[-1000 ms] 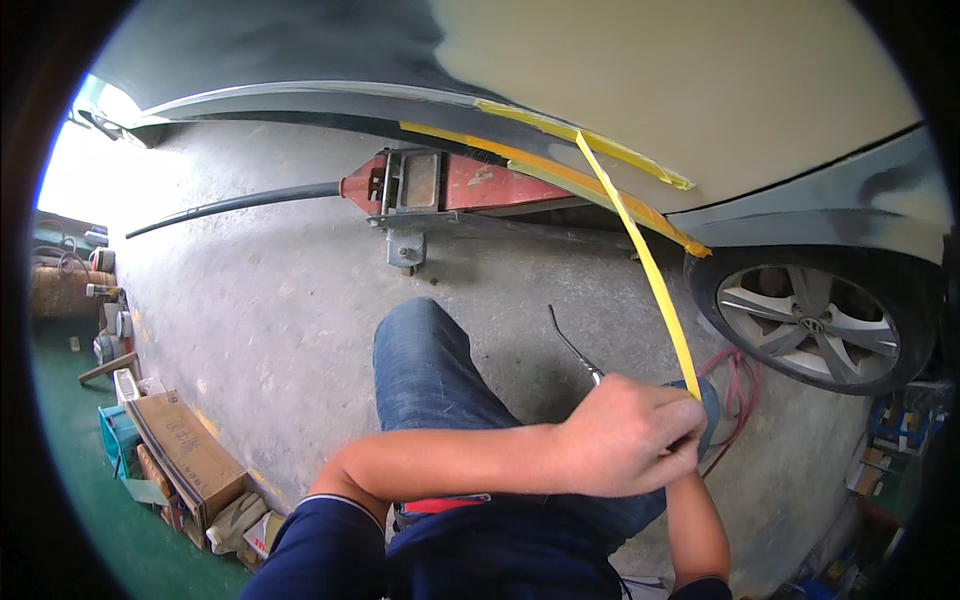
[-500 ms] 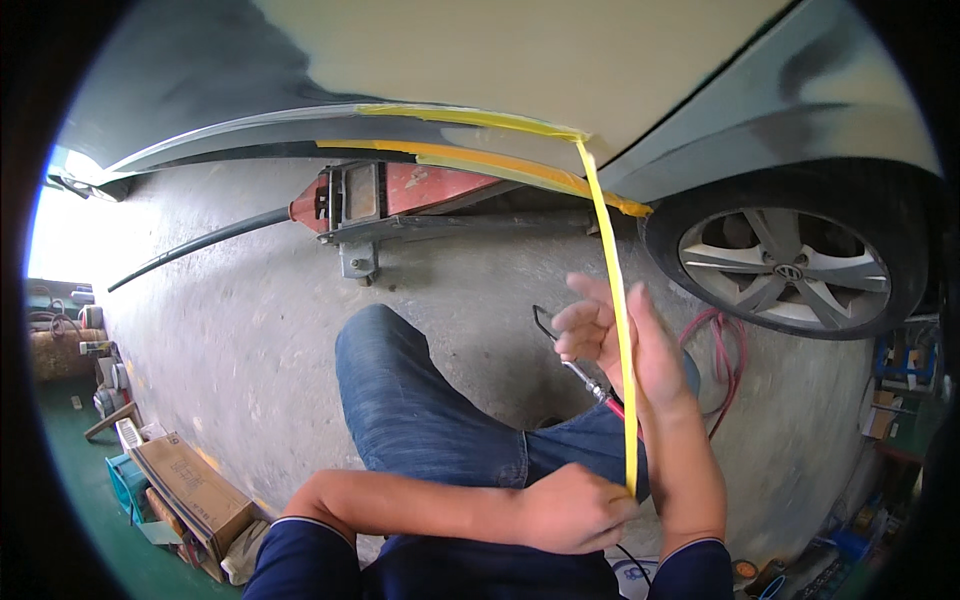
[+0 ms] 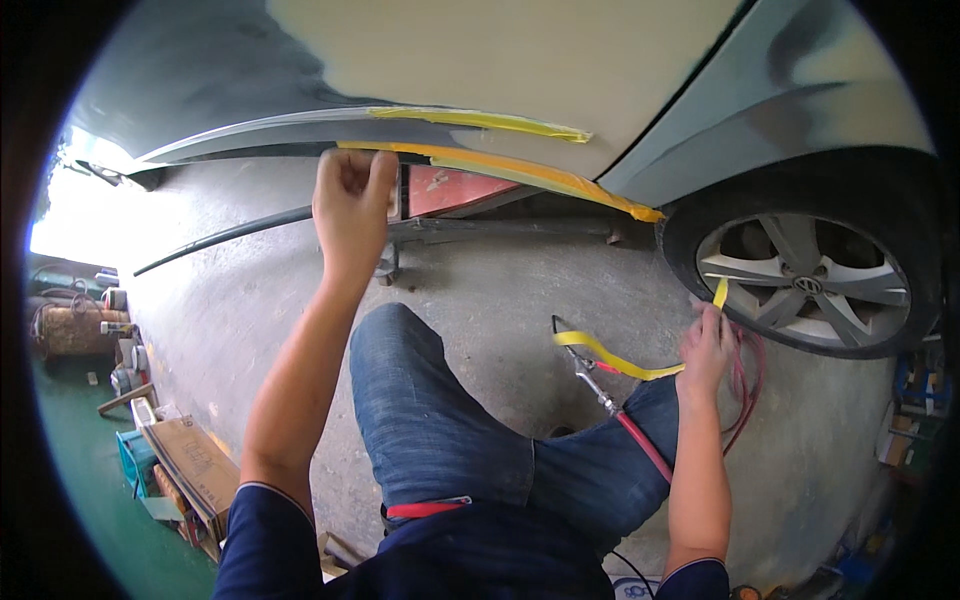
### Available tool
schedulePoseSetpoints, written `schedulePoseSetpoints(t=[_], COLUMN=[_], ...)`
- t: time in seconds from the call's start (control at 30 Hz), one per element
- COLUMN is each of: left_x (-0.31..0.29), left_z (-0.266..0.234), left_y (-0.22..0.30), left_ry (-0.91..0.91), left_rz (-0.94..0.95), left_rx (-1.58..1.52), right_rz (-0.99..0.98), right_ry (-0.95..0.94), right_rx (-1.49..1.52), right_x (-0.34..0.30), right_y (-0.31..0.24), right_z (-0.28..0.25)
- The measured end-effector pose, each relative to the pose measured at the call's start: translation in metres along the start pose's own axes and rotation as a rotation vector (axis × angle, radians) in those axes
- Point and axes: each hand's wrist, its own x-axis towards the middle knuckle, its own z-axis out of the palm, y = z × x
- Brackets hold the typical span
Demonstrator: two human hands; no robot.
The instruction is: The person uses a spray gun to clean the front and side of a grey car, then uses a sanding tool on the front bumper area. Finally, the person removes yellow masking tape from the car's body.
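Above me is a car side in patchy grey and beige, with its door panel (image 3: 520, 50) overhead. A yellow masking tape strip (image 3: 480, 121) runs along the lower door. Below it, orange masking tape (image 3: 570, 181) follows the sill edge. My left hand (image 3: 350, 195) is closed at the left end of that orange tape; what its curled fingers grip is hidden. Beside the wheel (image 3: 800, 280), my right hand (image 3: 707, 350) is closed on a loose yellow tape strip (image 3: 620, 362). One end curls leftward over my knee, and a short piece sticks up past the fingers.
A red floor jack (image 3: 455, 190) stands under the car, its black handle (image 3: 225, 238) pointing left. An air hose with a metal fitting (image 3: 598, 390) lies across my right thigh. Cardboard boxes (image 3: 190, 465) and a teal crate (image 3: 135, 460) sit at the lower left.
The yellow strip that stretched from the door to my left hand is off the door and in my right hand. My left hand moved up and left to the sill; my right moved right.
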Motion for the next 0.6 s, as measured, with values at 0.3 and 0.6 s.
schedulePoseSetpoints(t=[0.3,0.6], left_x=[0.031,0.037], left_z=[0.036,0.032], left_y=[-0.012,-0.025], left_ry=[0.221,0.181], left_rz=[0.201,0.174], left_rx=[-0.076,0.183], right_rz=[-0.320,-0.242], right_ry=[-0.037,-0.146], right_rx=[-0.566,-0.606], right_x=[0.024,0.030], right_y=[0.078,0.085], right_z=[-0.019,-0.011])
